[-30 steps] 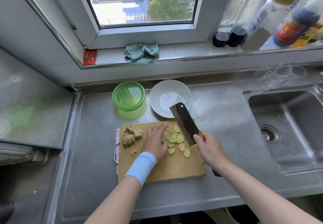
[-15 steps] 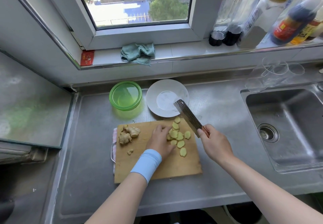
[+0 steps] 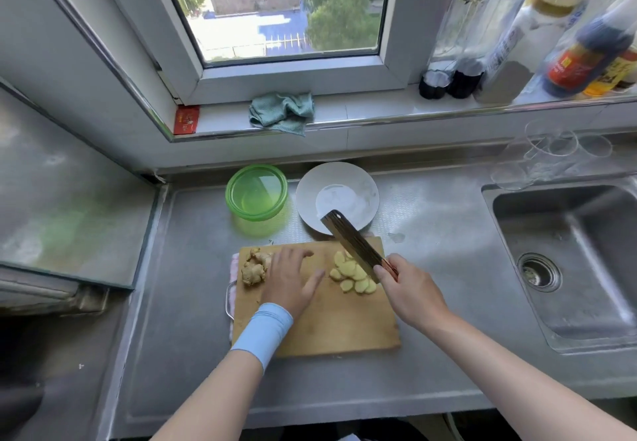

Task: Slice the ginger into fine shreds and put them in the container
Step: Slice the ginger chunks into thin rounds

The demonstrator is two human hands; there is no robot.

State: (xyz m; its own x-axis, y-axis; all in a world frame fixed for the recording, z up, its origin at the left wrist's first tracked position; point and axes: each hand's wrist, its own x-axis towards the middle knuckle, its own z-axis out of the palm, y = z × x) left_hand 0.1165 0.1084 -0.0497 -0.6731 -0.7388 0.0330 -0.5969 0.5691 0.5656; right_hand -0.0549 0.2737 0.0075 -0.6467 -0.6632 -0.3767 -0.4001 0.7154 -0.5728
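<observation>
A wooden cutting board (image 3: 331,327) lies on the steel counter. Several pale ginger slices (image 3: 350,273) sit bunched together near its far right part. An unpeeled ginger piece (image 3: 254,266) lies at the board's far left corner. My left hand (image 3: 291,278) rests flat on the board between the ginger piece and the slices, fingers spread, holding nothing. My right hand (image 3: 408,289) grips the handle of a cleaver (image 3: 351,244), whose dark blade stands against the right side of the slices, tip pointing toward the white plate. A green container (image 3: 256,196) stands behind the board.
A white plate (image 3: 358,182) sits beside the green container. A sink (image 3: 568,261) lies to the right, with clear glasses (image 3: 551,154) behind it. Bottles (image 3: 517,27) line the windowsill, where a green cloth (image 3: 282,111) is bunched. A glass hob (image 3: 69,199) is at left.
My left hand has left the slices and moved left onto the bare board. The cleaver has pushed the scattered slices together into a tighter pile.
</observation>
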